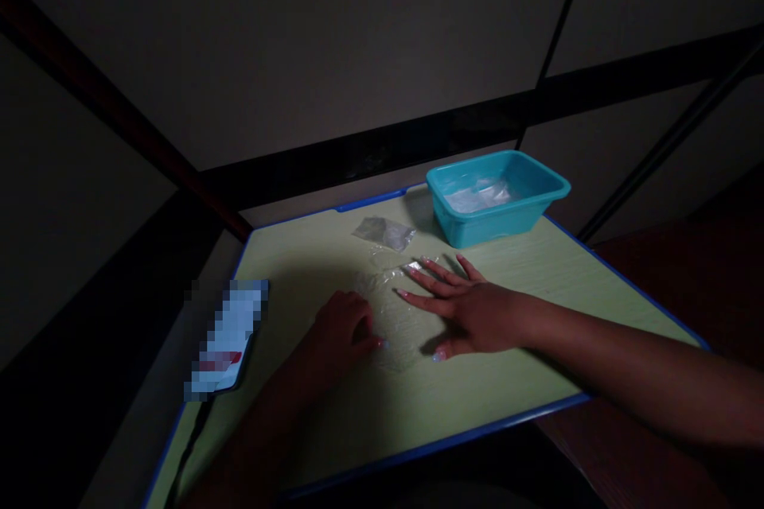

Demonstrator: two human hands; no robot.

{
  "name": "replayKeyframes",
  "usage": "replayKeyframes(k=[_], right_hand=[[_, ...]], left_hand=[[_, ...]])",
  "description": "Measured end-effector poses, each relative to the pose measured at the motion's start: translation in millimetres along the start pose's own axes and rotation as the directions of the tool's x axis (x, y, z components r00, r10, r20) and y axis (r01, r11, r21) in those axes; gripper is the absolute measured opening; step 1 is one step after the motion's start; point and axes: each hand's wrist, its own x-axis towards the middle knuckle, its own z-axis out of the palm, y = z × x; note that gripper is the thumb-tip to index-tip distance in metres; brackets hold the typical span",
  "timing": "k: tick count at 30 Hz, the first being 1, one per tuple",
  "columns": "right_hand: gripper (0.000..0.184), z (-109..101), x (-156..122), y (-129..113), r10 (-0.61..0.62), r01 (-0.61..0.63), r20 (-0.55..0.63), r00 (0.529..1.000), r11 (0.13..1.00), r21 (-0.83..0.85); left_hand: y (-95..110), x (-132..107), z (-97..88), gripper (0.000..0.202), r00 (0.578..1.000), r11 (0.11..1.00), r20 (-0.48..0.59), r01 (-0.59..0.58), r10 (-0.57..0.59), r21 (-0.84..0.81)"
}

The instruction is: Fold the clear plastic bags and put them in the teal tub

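Observation:
A clear plastic bag [391, 318] lies flat on the light green table [537, 278]. My right hand [459, 304] rests on it with fingers stretched out and spread, pressing it down. My left hand [341, 328] sits at the bag's left edge with fingers curled, the tips pinching the plastic near its lower corner. A second clear plastic bag [385, 232] lies crumpled a little farther back, apart from both hands.
A turquoise plastic tub [442, 195] with clear plastic inside stands at the table's far right. A blurred phone-like object [227, 338] lies at the left edge, a dark cable running down from it. The table has a blue rim. The room is dim.

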Motion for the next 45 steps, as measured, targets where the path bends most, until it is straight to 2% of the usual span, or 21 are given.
replayKeyframes(k=[2, 5, 7, 9, 13, 17, 19, 21, 24, 26, 28, 29, 31, 33, 35, 38, 41, 45], right_hand=[[0.089, 2, 0, 0, -0.01, 0.009, 0.018, 1.0, 1.0, 0.019], [0.09, 3, 1, 0, -0.016, 0.014, 0.041, 0.999, 0.999, 0.046], [0.09, 4, 1, 0, -0.022, 0.019, 0.051, 0.998, 0.998, 0.055], [0.091, 4, 0, 1, -0.031, 0.028, 0.046, 0.998, 0.998, 0.056], [0.092, 2, 0, 0, -0.03, 0.028, 0.049, 0.998, 0.998, 0.05], [0.092, -2, 1, -2, -0.005, 0.0, 0.102, 0.995, 0.999, 0.047], [0.092, -2, 1, -3, -0.005, 0.0, 0.115, 0.993, 0.999, 0.043], [0.092, -3, 1, -3, -0.004, -0.001, 0.117, 0.993, 0.999, 0.042], [0.092, -3, 1, -3, 0.006, -0.012, 0.112, 0.994, 0.999, 0.052], [0.092, -3, 1, -4, 0.001, -0.008, 0.109, 0.994, 0.998, 0.058], [0.092, -3, 1, -3, -0.01, 0.003, 0.113, 0.993, 0.998, 0.064], [0.092, -3, 1, -2, -0.016, 0.009, 0.111, 0.994, 0.998, 0.068], [0.092, 0, 0, 0, -0.028, 0.021, 0.092, 0.995, 0.997, 0.074], [0.09, 4, -1, 3, -0.039, 0.035, 0.059, 0.997, 0.997, 0.072], [0.088, 8, -1, 6, -0.055, 0.053, 0.03, 0.998, 0.996, 0.07], [0.088, 12, 0, 9, -0.064, 0.062, 0.031, 0.997, 0.995, 0.073], [0.087, 12, 0, 10, -0.061, 0.059, 0.035, 0.997, 0.996, 0.063], [0.088, 12, 0, 10, -0.079, 0.078, 0.027, 0.996, 0.996, 0.045]], left_hand=[[-2, -1, 0.7, 0.016, 0.999, 1.0, -0.031, -0.024, 0.024, 0.001], [-8, -2, 7.1, 0.04, 0.988, 0.992, -0.105, -0.103, 0.11, 0.071], [-11, -3, 13.6, 0.052, 0.983, 0.979, -0.104, -0.134, 0.151, 0.157], [-13, -3, 19.2, 0.058, 0.988, 0.966, -0.07, -0.115, 0.134, 0.231], [-14, -1, 22.8, 0.063, 1.0, 0.947, -0.03, 0.008, 0.002, 0.321], [-14, 0, 21.0, 0.059, 0.987, 0.904, -0.103, 0.158, -0.127, 0.397], [-16, 1, 19.9, 0.059, 0.964, 0.872, -0.169, 0.26, -0.207, 0.414], [-18, 2, 18.4, 0.063, 0.924, 0.838, -0.262, 0.367, -0.279, 0.403], [-22, 4, 15.5, 0.072, 0.853, 0.827, -0.429, 0.455, -0.298, 0.331], [-22, 5, 13.6, 0.073, 0.836, 0.878, -0.5, 0.398, -0.227, 0.267], [-18, 4, 12.4, 0.07, 0.876, 0.948, -0.472, 0.224, -0.094, 0.227], [-15, 3, 12.3, 0.068, 0.911, 0.97, -0.413, 0.109, -0.01, 0.216], [-5, 2, 13.0, 0.071, 0.963, 0.975, -0.224, -0.11, 0.153, 0.195], [4, 1, 15.1, 0.08, 0.97, 0.959, -0.035, -0.234, 0.242, 0.163], [10, 1, 17.5, 0.087, 0.972, 0.964, 0.106, -0.224, 0.21, 0.143], [11, 2, 19.1, 0.085, 0.982, 0.98, 0.159, -0.125, 0.1, 0.158], [10, 2, 16.5, 0.087, 0.998, 0.984, 0.055, -0.053, 0.044, 0.169], [9, 1, 11.7, 0.087, 0.986, 0.985, -0.143, -0.062, 0.085, 0.163]])
